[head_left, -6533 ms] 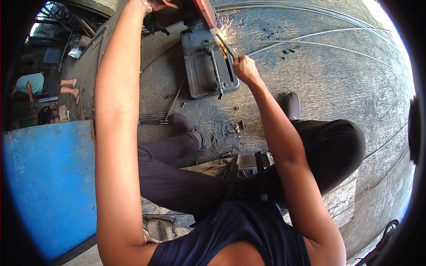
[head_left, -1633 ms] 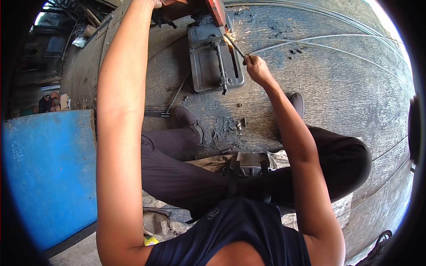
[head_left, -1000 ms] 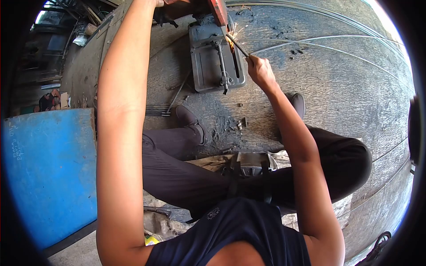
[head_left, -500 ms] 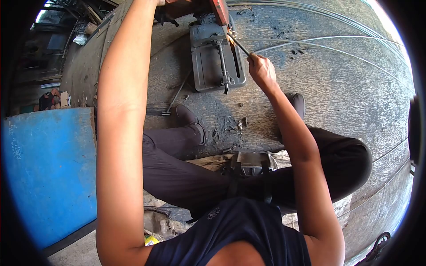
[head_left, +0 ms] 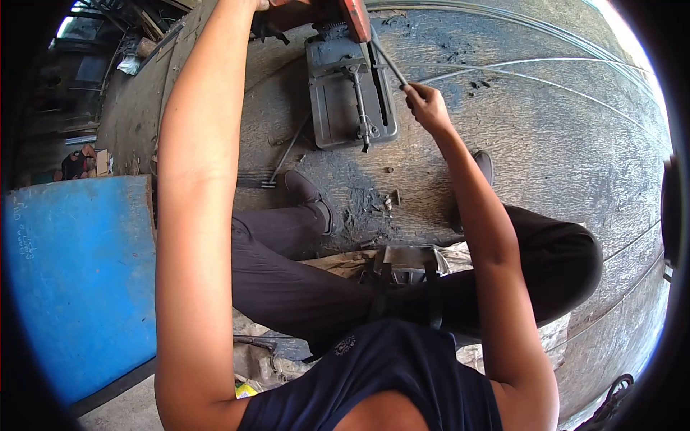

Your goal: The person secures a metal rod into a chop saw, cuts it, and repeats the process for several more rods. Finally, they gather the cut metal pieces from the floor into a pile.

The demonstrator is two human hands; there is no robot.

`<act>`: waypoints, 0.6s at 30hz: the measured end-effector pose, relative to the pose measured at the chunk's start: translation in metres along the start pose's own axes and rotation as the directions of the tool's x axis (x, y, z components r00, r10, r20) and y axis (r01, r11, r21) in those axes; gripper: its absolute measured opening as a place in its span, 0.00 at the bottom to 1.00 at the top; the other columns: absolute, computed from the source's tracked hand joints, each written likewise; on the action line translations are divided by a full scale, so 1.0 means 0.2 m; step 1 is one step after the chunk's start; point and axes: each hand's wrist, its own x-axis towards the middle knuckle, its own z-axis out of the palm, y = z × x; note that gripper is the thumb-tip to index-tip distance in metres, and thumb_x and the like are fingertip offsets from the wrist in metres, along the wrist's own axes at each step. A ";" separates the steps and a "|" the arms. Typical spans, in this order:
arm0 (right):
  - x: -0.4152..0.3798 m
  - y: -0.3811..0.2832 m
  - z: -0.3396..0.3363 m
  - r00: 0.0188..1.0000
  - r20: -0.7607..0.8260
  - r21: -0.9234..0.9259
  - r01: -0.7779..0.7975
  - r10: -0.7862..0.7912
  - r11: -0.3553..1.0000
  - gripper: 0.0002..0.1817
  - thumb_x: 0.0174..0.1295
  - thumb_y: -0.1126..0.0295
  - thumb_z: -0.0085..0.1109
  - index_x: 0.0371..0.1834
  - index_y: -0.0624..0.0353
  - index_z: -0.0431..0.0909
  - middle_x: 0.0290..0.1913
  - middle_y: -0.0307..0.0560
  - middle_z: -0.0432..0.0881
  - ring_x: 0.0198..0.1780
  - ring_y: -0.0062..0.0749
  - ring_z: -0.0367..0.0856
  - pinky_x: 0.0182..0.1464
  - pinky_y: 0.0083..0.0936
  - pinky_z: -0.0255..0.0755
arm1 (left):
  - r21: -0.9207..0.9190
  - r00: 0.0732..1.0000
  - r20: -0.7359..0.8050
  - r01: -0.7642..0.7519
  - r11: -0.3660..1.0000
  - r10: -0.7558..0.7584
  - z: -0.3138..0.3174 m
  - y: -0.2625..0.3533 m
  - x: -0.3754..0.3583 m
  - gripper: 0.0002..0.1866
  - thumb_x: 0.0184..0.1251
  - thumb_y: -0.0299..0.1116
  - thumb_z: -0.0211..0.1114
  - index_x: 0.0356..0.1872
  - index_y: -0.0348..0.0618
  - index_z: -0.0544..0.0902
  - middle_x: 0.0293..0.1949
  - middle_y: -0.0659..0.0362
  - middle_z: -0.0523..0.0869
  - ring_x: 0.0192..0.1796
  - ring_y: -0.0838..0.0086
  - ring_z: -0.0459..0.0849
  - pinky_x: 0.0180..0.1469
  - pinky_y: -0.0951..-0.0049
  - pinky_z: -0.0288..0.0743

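Directions are read from the centre of the view, with 12 o'clock at the top. A cut-off saw is positioned at 12 o'clock, its dark grey base (head_left: 327, 118) being supported on the floor (head_left: 546, 158). A clamp screw (head_left: 361, 108) is mounted along the base and is aligned from 12 toward 6 o'clock. At the upper end, a red guard (head_left: 356, 20) is seen, with a red housing (head_left: 295, 14) located on its 9 o'clock side. The right hand (head_left: 429, 108) is placed at 1 o'clock and is clenched around 1 metal rod (head_left: 389, 59); the rod is directed from the fist toward 11 o'clock, its far end being held just beside the guard. The left hand (head_left: 261, 3) is located at 11 o'clock, next to the red housing; it is mostly cut off by the frame, so its grip cannot be determined. Long thin bars (head_left: 532, 62) are laid across the floor between 1 and 2 o'clock. A blue panel (head_left: 83, 287) is situated between 8 and 9 o'clock.
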 end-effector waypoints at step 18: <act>0.02 0.03 0.06 0.925 0.287 0.271 -0.327 0.248 0.905 0.22 0.76 0.57 0.47 0.39 0.64 0.84 0.16 0.36 0.69 0.17 0.21 0.67 0.21 0.27 0.62 | -0.015 1.000 -0.025 0.000 1.000 -0.001 -0.01 -0.01 0.00 0.12 0.50 0.41 0.63 0.29 0.43 0.82 0.28 0.55 0.84 0.29 0.64 0.81 0.37 0.61 0.80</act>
